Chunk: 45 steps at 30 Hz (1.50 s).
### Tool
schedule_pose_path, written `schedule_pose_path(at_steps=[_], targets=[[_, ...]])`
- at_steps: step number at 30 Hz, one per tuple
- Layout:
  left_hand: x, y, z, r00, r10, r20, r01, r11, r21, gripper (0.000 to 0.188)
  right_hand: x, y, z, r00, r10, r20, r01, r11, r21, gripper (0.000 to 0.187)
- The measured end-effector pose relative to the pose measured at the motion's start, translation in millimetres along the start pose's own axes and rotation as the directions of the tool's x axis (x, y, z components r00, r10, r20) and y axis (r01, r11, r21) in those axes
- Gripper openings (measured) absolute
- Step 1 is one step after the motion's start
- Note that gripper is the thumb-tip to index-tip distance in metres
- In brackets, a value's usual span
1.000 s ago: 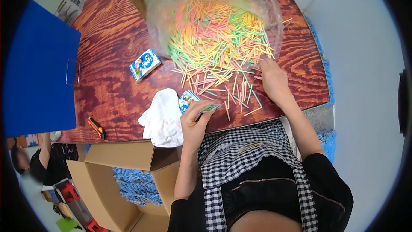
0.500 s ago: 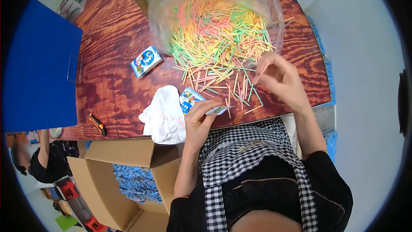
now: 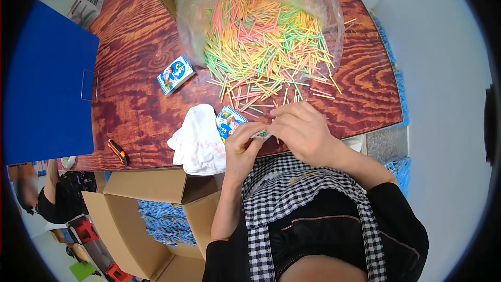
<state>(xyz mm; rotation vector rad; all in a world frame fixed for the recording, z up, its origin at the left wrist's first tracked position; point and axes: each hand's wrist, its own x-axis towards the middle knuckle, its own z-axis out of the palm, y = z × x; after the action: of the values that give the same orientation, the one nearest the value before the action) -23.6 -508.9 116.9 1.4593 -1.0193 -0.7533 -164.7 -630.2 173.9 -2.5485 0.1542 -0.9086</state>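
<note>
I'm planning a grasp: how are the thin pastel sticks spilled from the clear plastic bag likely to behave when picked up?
The thin pastel sticks look stiff, lying straight even where they cross. Being slender, each is probably light and might snap if pinched hard. Those loose on the reddish wood-grained table may slide or scatter if nudged.

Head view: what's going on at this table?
The person's left hand pinches a small packet at the front of the table; the right hand is at its end, its grip unclear. Colourful sticks spill from a clear bag beyond. Another packet, a white cloth and a box cutter are to the left.
</note>
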Motion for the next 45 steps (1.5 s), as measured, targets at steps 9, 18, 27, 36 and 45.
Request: schedule_pose_path(at_steps=[9, 18, 27, 36, 45], targets=[[-2.3, -20.1, 0.0, 0.998, -0.062, -0.027, 0.059, 0.995, -0.086, 0.023, 11.9, -4.9, -6.6, 0.936, 0.149, 0.318, -0.146, 0.989, -0.033, 0.033], [40.6, -0.5, -61.4, 0.934, -0.156, -0.322, 0.03, 0.93, -0.366, 0.017, 13.0, 8.3, -27.3, 0.907, 0.415, 0.076, -0.404, 0.799, 0.445, 0.025], [119.2, -86.9, -144.3, 0.763, 0.359, -0.537, 0.324, 0.507, 0.799, 0.044, -8.5, 18.4, 53.4, 0.865, 0.471, 0.172, -0.501, 0.802, 0.324, 0.017], [17.6, -37.2, -67.6, 0.898, 0.291, -0.33, 0.019, 0.723, 0.691, 0.041, 17.6, 28.2, 112.4, 0.801, 0.549, 0.239, -0.585, 0.802, 0.119, 0.03], [-16.7, -45.4, -31.6, 0.923, 0.155, -0.353, 0.084, 0.812, 0.577, 0.062, 18.7, 34.3, 91.5, 0.963, 0.267, -0.031, -0.269, 0.954, -0.132, 0.018]])
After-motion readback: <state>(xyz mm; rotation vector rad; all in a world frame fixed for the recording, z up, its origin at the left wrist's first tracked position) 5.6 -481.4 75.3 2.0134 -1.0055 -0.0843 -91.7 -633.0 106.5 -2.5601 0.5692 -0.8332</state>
